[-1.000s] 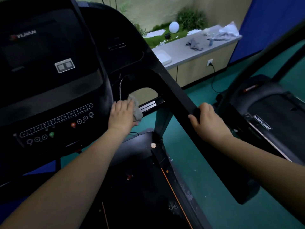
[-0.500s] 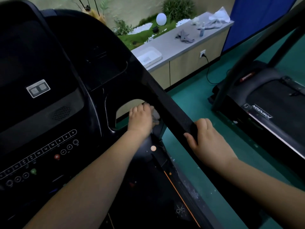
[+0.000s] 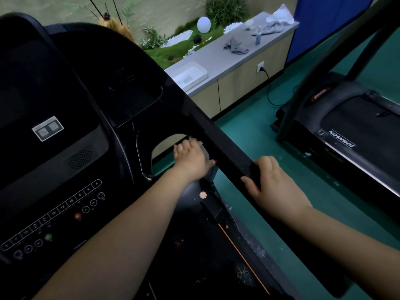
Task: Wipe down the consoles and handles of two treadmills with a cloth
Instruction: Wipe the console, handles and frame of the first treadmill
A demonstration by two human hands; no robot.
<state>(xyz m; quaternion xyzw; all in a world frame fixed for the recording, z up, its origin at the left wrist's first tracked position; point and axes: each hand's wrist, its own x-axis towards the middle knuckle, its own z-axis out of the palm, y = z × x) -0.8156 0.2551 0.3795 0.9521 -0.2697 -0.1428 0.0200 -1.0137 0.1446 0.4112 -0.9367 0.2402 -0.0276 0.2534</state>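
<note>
A black treadmill console with a row of buttons fills the left of the view. Its right handle runs diagonally down to the right. My left hand holds a grey cloth against the frame at the opening beside the console, just under that handle; the hand hides most of the cloth. My right hand grips the handle lower down, fingers wrapped over its top. A second black treadmill stands at the right.
A grey countertop along the far wall carries a white tray, rags and a small spray bottle. A power cable hangs from a wall socket to the green floor between the treadmills. The belt deck lies below.
My left hand has moved the cloth from the console's right edge across to the frame under the handle. The view has shifted right and down. My right hand keeps its grip on the handle.
</note>
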